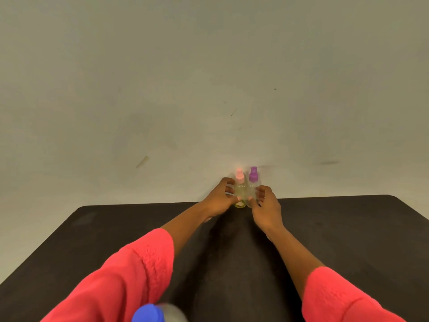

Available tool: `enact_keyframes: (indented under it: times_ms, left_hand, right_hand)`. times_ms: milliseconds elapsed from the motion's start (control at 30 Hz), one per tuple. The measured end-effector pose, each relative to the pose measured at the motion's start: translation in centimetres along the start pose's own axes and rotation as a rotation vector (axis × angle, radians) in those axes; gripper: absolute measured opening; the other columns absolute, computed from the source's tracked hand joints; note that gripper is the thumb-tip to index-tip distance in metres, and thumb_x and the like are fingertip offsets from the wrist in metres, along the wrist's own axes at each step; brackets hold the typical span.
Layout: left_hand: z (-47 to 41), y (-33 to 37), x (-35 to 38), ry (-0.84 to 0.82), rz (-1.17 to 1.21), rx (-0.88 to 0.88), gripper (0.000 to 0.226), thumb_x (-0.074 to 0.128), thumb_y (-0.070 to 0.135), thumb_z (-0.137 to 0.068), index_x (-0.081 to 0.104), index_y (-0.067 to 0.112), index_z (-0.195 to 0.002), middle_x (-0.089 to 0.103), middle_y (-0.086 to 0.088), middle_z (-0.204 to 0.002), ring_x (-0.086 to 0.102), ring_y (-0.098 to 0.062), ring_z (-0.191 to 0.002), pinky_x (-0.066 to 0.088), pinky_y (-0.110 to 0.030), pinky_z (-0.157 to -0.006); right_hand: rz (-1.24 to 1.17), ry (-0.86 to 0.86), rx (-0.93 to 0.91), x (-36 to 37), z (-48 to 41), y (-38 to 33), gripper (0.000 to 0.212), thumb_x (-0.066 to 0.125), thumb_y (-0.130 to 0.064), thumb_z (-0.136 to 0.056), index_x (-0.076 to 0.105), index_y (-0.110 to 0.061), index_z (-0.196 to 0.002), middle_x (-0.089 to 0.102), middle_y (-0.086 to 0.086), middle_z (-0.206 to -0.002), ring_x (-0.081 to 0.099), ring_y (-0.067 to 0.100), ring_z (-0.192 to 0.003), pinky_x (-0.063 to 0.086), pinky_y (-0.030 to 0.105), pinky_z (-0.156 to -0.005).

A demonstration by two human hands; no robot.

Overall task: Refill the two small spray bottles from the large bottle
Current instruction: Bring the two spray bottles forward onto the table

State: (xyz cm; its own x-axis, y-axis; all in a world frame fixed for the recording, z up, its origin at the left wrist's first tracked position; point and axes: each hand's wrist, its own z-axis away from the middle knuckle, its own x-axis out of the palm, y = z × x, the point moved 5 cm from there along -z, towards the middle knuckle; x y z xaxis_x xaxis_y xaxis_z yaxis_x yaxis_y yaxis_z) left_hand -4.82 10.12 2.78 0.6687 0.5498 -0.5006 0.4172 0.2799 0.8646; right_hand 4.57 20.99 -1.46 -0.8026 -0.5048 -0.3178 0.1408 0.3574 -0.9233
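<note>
Two hands at table (348, 228) far edge: left hand (221, 197) curls fingers round pink bottle (240, 188), right hand (267, 206) round purple bottle (253, 178). Bottles upright, adjacent.

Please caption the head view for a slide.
At the far table edge, the left hand holds the pink-capped spray bottle, the right hand the purple-capped bottle.

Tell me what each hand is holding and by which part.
The left hand grips the pink-capped spray bottle by its clear body, below the cap. The right hand grips the purple-capped spray bottle the same way.
</note>
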Motion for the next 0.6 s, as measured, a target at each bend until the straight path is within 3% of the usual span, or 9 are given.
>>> enact_keyframes:
  times_ms: [167,333,500,600]
  left_hand:
    - [0.8,-1.0,-0.1,0.049,-0.017,0.009,0.044,0.061,0.015,-0.09,0.043,0.014,-0.13,0.051,-0.003,-0.116,0.053,-0.018,-0.103,0.044,-0.025,-0.084]
    - [3.1,-1.8,-0.6,0.022,-0.014,0.008,0.033,0.063,0.015,-0.089,0.052,0.015,-0.12,0.059,-0.01,-0.1,0.061,-0.025,-0.094,0.053,-0.039,-0.09]
    - [7.0,-1.0,-0.5,-0.099,0.01,0.013,0.032,0.062,0.011,-0.089,0.052,0.014,-0.119,0.061,-0.011,-0.112,0.062,-0.023,-0.103,0.055,-0.028,-0.085]
    - [9.1,0.3,-1.3,-0.182,-0.005,0.003,0.037,0.059,0.006,-0.09,0.047,0.006,-0.125,0.059,-0.011,-0.111,0.062,-0.021,-0.1,0.056,-0.022,-0.077]
  right_hand:
    - [0.001,-0.071,-0.035,0.2,1.0,-0.5,0.039,0.06,-0.015,-0.092,0.048,-0.014,-0.129,0.054,-0.001,-0.117,0.05,0.01,-0.104,0.04,0.02,-0.089]
    - [-0.02,-0.139,-0.032,0.2,3.2,-0.8,0.039,0.061,-0.018,-0.092,0.048,-0.017,-0.128,0.054,-0.004,-0.116,0.053,0.012,-0.111,0.045,0.028,-0.098]
    - [-0.056,-0.163,-0.031,-0.6,7.1,-1.5,0.035,0.062,-0.015,-0.091,0.052,-0.016,-0.125,0.058,-0.002,-0.116,0.056,0.012,-0.109,0.047,0.028,-0.097]
    - [-0.075,-0.177,-0.031,-1.5,9.7,-1.9,0.031,0.062,-0.013,-0.091,0.054,-0.015,-0.12,0.059,-0.003,-0.109,0.057,0.011,-0.103,0.046,0.016,-0.085]
